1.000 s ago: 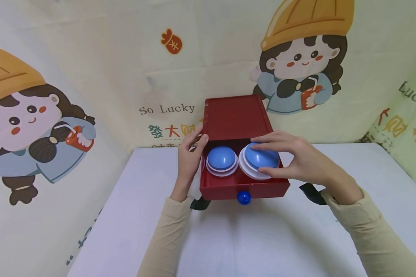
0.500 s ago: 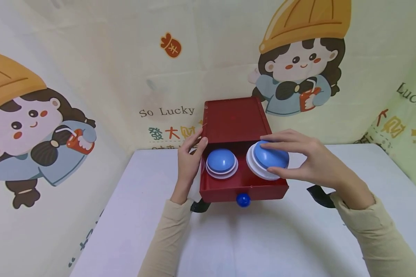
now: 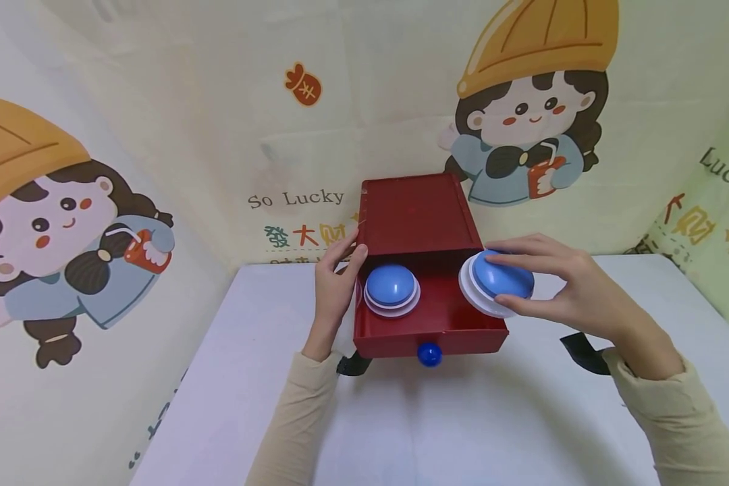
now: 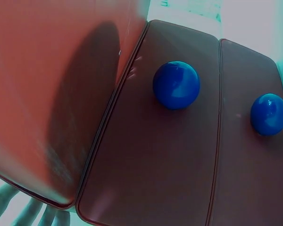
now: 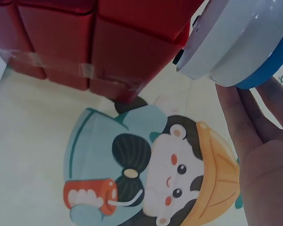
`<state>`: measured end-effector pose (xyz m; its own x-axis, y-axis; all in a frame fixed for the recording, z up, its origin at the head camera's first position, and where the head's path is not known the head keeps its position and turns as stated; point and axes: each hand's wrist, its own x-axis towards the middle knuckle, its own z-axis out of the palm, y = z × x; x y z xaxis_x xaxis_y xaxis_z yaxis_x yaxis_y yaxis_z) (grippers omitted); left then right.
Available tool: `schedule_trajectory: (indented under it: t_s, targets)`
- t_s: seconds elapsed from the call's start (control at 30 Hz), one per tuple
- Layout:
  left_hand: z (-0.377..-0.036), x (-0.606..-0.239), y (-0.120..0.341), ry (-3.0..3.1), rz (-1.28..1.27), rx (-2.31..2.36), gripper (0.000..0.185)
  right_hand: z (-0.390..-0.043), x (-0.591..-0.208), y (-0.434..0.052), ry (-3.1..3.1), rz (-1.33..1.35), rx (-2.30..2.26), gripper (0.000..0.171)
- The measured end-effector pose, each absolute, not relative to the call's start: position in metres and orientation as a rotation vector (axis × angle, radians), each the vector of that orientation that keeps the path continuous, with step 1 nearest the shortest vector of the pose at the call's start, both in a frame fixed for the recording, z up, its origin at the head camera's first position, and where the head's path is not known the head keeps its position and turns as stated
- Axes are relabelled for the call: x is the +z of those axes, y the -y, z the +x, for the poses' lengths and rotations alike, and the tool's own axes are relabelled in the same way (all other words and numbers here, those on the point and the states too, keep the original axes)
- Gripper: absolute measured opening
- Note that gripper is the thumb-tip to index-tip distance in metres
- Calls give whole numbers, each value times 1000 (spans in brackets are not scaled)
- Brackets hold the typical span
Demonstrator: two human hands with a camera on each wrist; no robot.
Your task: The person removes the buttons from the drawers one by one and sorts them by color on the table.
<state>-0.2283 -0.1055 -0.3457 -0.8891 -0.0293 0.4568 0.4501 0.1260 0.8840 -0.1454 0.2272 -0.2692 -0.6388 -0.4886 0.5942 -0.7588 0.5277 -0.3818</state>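
Head downward; wrists near red box

A white table is set against cream fabric walls. Cartoon girls in yellow hats are printed on them, with "So Lucky" lettering. Even lighting is noted.

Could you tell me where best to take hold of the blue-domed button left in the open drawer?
Take the remaining button by its white base rim, coming from above with fingers on opposite sides, as the right hand holds the other button. The smooth, rounded dome probably offers little grip. The left hand rests against the drawer's left wall, so approach from the right.
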Motion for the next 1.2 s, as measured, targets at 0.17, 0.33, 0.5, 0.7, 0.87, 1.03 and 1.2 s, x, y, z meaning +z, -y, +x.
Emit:
schedule_trajectory:
  t_s: [0.17,0.33,0.5,0.7,0.87,1.03,1.2]
  targets:
    - [-228,-345,105,2050,-408,-1820,42,-145,-276,-238,2341,988,893,72]
    - [-229,-347,107,2052,-398,-1808,41,-146,-279,-247,2336,970,901,71]
    - [-228,-347,106,2058,-397,-1812,41,-146,-282,-253,2330,943,912,71]
    - [-224,-340,104,2079,-379,-1826,42,-144,-288,-259,2340,877,954,72]
    - [-208,-320,101,2104,-385,-1814,44,-144,-292,-262,2378,807,974,72]
    - [-202,-311,100,2110,-392,-1797,44,-148,-302,-265,2418,753,954,71]
    - [-202,-312,100,2108,-392,-1803,44,-153,-316,-269,2438,724,952,68]
